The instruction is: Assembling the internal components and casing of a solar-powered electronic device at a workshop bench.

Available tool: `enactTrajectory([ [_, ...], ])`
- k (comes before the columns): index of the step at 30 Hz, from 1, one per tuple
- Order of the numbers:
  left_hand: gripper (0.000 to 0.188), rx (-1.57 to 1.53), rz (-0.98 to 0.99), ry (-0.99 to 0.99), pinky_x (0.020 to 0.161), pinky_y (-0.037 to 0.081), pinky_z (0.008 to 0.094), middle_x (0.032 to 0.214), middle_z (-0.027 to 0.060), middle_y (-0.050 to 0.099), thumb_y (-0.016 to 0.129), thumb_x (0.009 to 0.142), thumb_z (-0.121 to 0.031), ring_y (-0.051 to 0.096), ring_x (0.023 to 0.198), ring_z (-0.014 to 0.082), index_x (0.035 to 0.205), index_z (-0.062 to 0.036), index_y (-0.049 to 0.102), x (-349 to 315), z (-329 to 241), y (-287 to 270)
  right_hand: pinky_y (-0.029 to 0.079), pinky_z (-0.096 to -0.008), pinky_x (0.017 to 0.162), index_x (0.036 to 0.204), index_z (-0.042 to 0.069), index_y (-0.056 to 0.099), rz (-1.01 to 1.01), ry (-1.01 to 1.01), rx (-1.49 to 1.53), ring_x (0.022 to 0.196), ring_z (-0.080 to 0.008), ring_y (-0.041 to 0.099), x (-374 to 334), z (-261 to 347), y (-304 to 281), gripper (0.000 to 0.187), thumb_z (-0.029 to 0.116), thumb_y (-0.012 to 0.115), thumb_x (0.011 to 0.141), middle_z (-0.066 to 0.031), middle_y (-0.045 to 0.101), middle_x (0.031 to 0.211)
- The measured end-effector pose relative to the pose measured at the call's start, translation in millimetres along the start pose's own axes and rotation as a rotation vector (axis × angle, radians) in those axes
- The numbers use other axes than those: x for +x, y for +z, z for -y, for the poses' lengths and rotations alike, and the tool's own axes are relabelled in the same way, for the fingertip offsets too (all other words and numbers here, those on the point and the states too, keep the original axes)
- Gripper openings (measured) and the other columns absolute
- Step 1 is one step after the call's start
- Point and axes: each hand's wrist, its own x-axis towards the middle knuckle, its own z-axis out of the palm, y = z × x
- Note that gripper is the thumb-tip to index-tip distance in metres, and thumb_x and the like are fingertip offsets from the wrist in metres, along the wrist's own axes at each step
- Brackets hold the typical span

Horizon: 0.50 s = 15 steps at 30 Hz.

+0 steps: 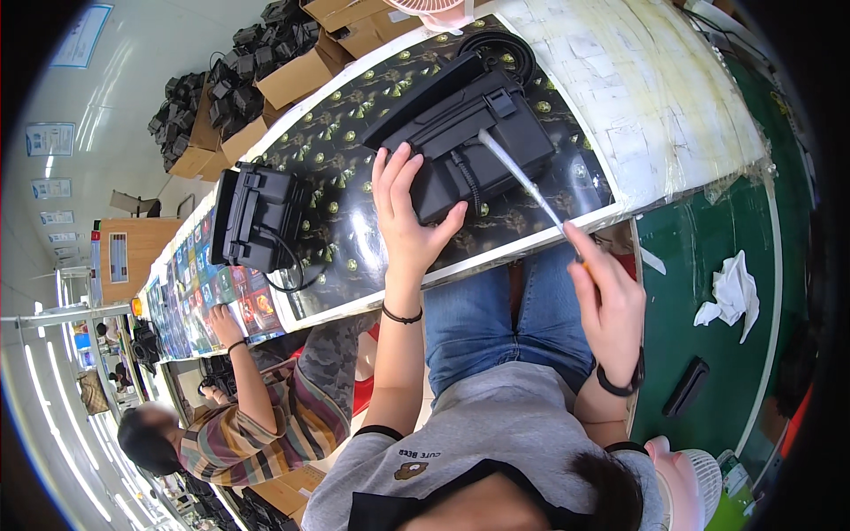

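Note:
A boxy black plastic device [482, 133] with a raised flap, a latch and a short coiled cord lies on the dark patterned table mat. At its left end my left hand [410, 208] grips it, fingers over the top and thumb on the near side. My right hand [606, 296] is closed round the handle of a long, thin, metal-shafted screwdriver [527, 184], mostly hiding the handle. The shaft slants up and left, and its pale tip meets the device's face beside the cord. Whether the tip sits in a screw cannot be made out.
Another black device [257, 217] with a cable stands to the left. A coiled black hose [509, 53] lies behind mine. Beyond the table are cardboard boxes [305, 75] heaped with black units. A co-worker [266, 420] sits at the left. White tissue [733, 296] lies at right.

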Motion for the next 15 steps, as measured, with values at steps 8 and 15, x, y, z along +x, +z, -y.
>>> enactTrajectory([
  [8,0.075,-0.013,-0.001,0.008,0.111,0.033,0.051,0.139,0.0147,0.05,0.085,0.062,-0.019,0.038,0.135,0.043,0.128,-0.0052,0.053,-0.4,2.0,0.2,0.046,-0.0375,0.049,0.136,0.024,0.057,0.069,0.02,-0.378,0.055,-0.025,0.057,4.5,13.9,-2.0,0.046,0.015,0.064,0.091,-0.0077,0.055,0.071],
  [15,0.072,-0.034,0.003,-0.01,0.113,0.031,0.0499,0.14,0.0142,0.05,0.084,0.064,-0.019,0.039,0.136,0.0401,0.128,-0.0049,0.054,0.8,3.0,-2.9,0.046,-0.0379,0.049,0.136,0.023,0.057,0.047,0.017,-0.297,0.054,-0.0252,0.057,-1.6,6.3,13.2,0.046,0.015,0.064,0.092,-0.0081,0.055,0.069],
])
